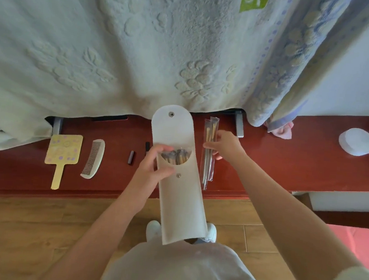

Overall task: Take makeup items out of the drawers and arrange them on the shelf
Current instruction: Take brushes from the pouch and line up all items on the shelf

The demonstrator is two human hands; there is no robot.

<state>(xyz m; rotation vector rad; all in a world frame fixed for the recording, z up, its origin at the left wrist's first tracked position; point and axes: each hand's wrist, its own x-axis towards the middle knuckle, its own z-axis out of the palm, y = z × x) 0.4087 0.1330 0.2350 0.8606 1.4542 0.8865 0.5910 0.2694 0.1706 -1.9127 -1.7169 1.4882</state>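
The shelf [289, 158] is a glossy dark red-brown. At its left are a pale yellow hand mirror [63, 151] patterned with lilac dots and rings, a cream-white comb [93, 158] and a small black tube [130, 157]. The pouch [178, 195] is plain off-white with silver snaps. The brushes [177, 157] in its mouth have tan handles. The wrapped brushes [209, 155] are in clear film. At the far side, a mint blanket [97, 54] is embossed with flowers, and right of it is a blue-and-cream floral blanket [297, 60]. The floor [15, 225] is light wood.

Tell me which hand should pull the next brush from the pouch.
Right. The left hand grips the pouch by its opening, steadying it; the right hand pinches wrapped brushes resting on the shelf, so it can probably release and reach across.
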